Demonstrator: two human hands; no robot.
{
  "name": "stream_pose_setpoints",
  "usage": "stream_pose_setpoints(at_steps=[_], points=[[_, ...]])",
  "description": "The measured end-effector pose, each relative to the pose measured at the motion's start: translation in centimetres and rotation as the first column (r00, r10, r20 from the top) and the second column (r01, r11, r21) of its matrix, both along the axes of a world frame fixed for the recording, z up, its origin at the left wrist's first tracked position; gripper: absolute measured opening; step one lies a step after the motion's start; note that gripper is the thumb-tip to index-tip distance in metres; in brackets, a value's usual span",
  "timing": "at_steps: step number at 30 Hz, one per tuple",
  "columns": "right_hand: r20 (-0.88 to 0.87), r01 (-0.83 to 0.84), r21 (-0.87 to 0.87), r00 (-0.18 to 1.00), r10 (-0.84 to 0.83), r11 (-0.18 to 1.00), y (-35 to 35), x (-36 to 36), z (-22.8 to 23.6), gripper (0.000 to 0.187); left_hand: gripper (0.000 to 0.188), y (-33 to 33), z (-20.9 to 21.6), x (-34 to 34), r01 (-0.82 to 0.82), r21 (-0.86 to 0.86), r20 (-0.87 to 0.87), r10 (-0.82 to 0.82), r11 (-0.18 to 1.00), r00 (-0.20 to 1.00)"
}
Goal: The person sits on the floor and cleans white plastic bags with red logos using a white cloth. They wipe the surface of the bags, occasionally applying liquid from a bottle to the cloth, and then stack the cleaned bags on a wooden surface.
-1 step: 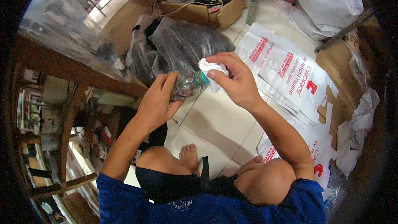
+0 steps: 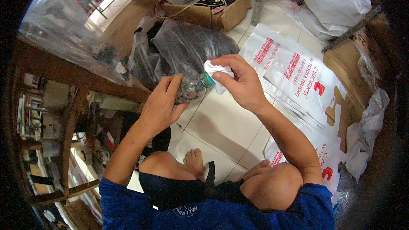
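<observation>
My left hand (image 2: pixel 158 106) is wrapped round the body of a clear plastic bottle (image 2: pixel 189 87), which lies tilted in the air with its teal cap (image 2: pixel 207 80) toward my right. Small dark contents show through its wall, too unclear to name. Thumb and fingers of my right hand (image 2: pixel 238 81) pinch a crumpled white tissue or cloth (image 2: pixel 220 69). This white piece is at the cap end and partly covers it; I cannot tell how firmly it presses there. Both hands are held above the tiled floor, in front of my bent knees.
Flat white printed plastic bags (image 2: pixel 294 68) lie spread on the floor at right. Dark items in a clear plastic bag (image 2: pixel 183 42) sit beyond my hands, before an open cardboard box (image 2: pixel 213 17). Wooden shelving (image 2: pixel 72 140) stands close on the left. A stuffed white sack (image 2: pixel 334 4) is at far right.
</observation>
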State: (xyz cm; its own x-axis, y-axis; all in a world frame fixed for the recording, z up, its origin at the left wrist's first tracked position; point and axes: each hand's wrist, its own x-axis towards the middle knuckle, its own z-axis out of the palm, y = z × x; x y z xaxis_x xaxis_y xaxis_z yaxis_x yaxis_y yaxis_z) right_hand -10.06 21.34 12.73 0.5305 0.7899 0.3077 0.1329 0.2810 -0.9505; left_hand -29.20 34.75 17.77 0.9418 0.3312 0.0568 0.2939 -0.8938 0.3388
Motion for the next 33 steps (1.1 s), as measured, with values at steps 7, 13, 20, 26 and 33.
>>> stream_pose_setpoints(at_steps=[7, 13, 20, 26, 33], points=[[-0.075, 0.114, -0.191, 0.989, -0.131, 0.975, -0.4, -0.6, -2.5, 0.021, 0.066, -0.5, 1.5, 1.8, 0.031, 0.162, -0.206, 0.003, 0.986, 0.979], [-0.393, 0.028, -0.149, 0.916, -0.085, 0.988, 0.4, -1.5, -5.4, 0.022, 0.064, -0.5, 2.7, 2.3, 0.100, 0.327, -0.298, 0.003, 0.940, 0.954], [-0.721, -0.054, -0.026, 0.692, 0.019, 0.998, 0.8, -1.9, -6.7, 0.027, 0.066, -1.0, 2.8, 2.4, 0.147, 0.440, -0.290, -0.014, 0.886, 0.957], [-0.789, -0.057, -0.013, 0.614, 0.025, 0.998, 0.4, -2.0, -6.1, 0.027, 0.064, -1.3, 2.7, 2.5, 0.146, 0.458, -0.279, -0.015, 0.877, 0.960], [-0.791, -0.053, -0.035, 0.612, 0.005, 0.998, 0.1, -1.7, -5.7, 0.027, 0.064, -1.4, 2.6, 2.8, 0.133, 0.422, -0.286, -0.008, 0.897, 0.958]])
